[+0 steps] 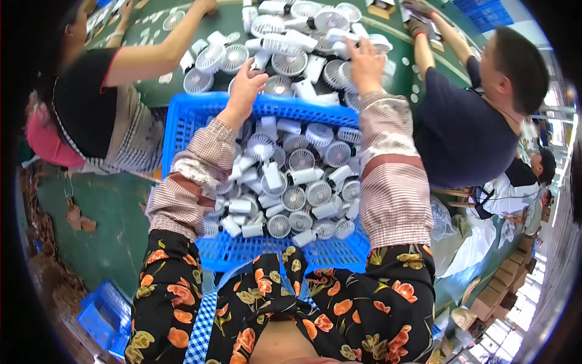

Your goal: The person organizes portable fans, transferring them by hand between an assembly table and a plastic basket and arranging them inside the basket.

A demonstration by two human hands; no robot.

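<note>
Several small white handheld fans [289, 62] with round grilles and short handles lie heaped on the green table [151, 45]. At the near left side of this heap is my left hand [244, 91], its fingers apart and partly bent, holding nothing that I can see. Farther right, my right hand [366, 65] reaches over the heap with spread fingers, touching or just above the fans. Below my hands, a blue plastic crate [182, 112] stands against the table's near edge. More white fans [301, 159] fill much of it, between my two forearms.
On the left a person in a black top [85, 100] reaches across the table. Another person in a dark shirt [470, 130] works on the right with gloved hands. Another blue crate [106, 315] sits on the floor at lower left; cardboard boxes [500, 282] line the right.
</note>
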